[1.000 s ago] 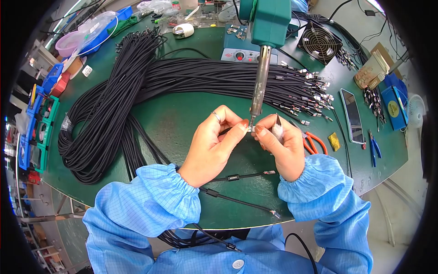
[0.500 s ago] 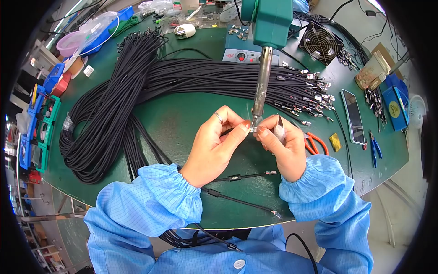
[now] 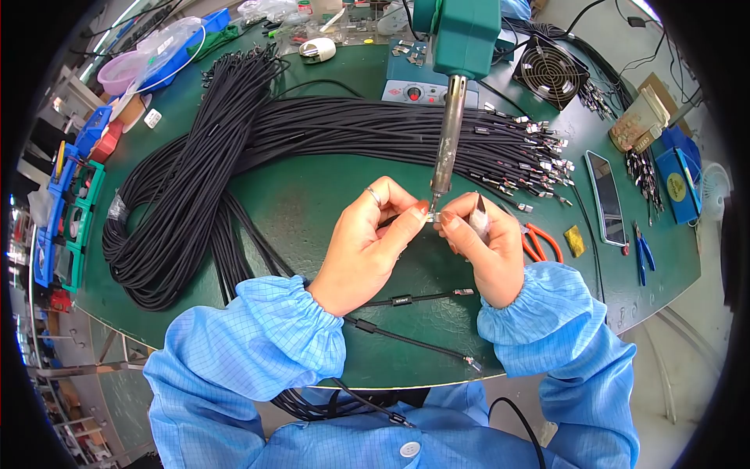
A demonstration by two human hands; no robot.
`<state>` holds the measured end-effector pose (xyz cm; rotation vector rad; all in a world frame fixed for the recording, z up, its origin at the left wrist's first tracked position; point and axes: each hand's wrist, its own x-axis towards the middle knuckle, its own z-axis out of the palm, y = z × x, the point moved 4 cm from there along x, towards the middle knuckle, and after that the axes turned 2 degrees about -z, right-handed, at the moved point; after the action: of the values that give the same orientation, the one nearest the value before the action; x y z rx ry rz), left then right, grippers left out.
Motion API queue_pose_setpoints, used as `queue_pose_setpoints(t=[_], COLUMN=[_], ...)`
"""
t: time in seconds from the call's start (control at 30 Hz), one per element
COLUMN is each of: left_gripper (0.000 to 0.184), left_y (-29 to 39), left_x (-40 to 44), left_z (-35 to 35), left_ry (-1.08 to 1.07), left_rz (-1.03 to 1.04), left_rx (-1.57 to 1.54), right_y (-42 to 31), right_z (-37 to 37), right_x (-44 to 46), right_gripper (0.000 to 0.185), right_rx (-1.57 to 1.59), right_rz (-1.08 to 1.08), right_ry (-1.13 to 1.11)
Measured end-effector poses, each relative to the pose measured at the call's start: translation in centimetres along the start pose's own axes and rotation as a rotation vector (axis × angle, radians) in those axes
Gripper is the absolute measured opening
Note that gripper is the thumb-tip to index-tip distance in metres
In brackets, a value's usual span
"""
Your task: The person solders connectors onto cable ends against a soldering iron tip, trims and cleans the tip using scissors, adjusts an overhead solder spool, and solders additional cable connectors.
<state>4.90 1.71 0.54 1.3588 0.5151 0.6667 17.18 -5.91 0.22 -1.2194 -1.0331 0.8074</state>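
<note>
My left hand (image 3: 366, 248) pinches the end of a black cable, its small metal connector (image 3: 432, 217) between my two hands. The thumb and fingertips of my right hand (image 3: 494, 254) close at the connector's other side, and a pointed tool with a whitish wrapped grip (image 3: 479, 220) is held in that hand. Just above the connector is the tip of a soldering iron (image 3: 448, 141), which hangs from a green holder (image 3: 466, 35). Two black cable ends (image 3: 422, 298) lie on the table below my hands.
A big bundle of black cables (image 3: 187, 187) crosses the green table (image 3: 305, 191). At the right are orange-handled pliers (image 3: 539, 242), a yellow sponge (image 3: 575, 241), a phone (image 3: 605, 197), blue tweezers (image 3: 643, 254) and a fan (image 3: 550, 72). Behind stands a control box (image 3: 414, 92).
Both hands keep their hold near the iron's tip, with only tiny shifts. The wisp of smoke seen by the iron half a second ago no longer shows.
</note>
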Motion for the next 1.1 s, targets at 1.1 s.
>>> queue_pose_setpoints(t=[1.1], left_gripper=[0.036], left_y=[1.7], left_x=[-5.2], left_z=[-0.9], left_ry=[-0.127], left_rz=[0.271], left_rx=[0.882], right_y=[-0.4], right_z=[-3.0], right_x=[-2.8], right_gripper=[0.003], right_rx=[-0.23], right_rz=[0.29], right_ry=[-0.177])
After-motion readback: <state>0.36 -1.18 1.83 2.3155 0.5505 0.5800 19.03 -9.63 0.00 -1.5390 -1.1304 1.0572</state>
